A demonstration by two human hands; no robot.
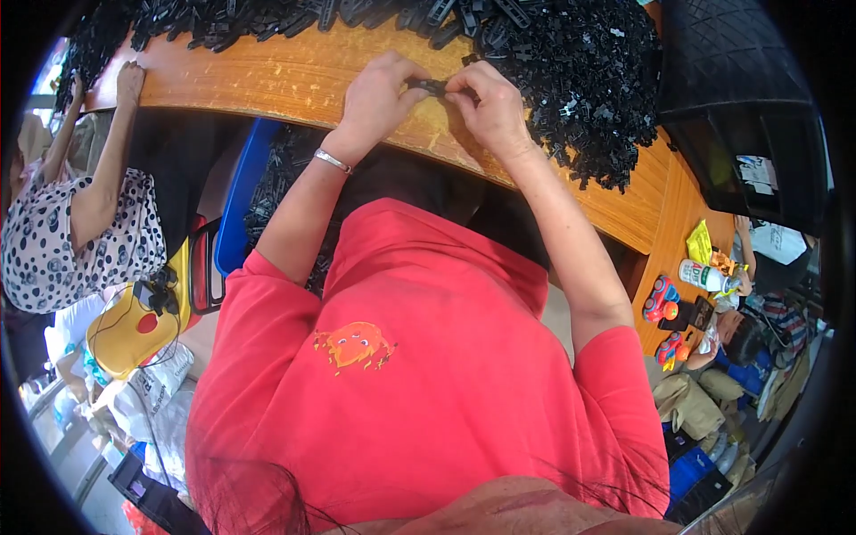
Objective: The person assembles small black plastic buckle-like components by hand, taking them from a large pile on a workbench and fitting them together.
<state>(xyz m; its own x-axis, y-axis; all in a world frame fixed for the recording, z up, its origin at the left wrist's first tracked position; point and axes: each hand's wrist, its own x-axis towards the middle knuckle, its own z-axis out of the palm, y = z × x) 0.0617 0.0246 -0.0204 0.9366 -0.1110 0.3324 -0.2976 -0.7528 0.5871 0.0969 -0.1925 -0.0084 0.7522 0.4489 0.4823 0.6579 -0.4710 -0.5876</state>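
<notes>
Over the wooden table (pixel 267 80), near its front edge, my left hand (pixel 382 96) and my right hand (pixel 490 105) face each other. Both pinch one small black plastic part (pixel 432 86) between them, each closed on one end. Fingertips cover much of it, so its exact shape is hidden. Just beyond my hands lie longer black plastic pieces (pixel 441 13) at the table's far side. A big heap of small black plastic parts (pixel 588 89) spreads to the right of my right hand.
A blue bin (pixel 242 192) with black parts stands below the table at left. A co-worker in a spotted top (pixel 85 236) has hands at the table's left end. Right are a black crate (pixel 744 116), toy cars (pixel 662 299), a bottle (pixel 703 275) and another person (pixel 727 334).
</notes>
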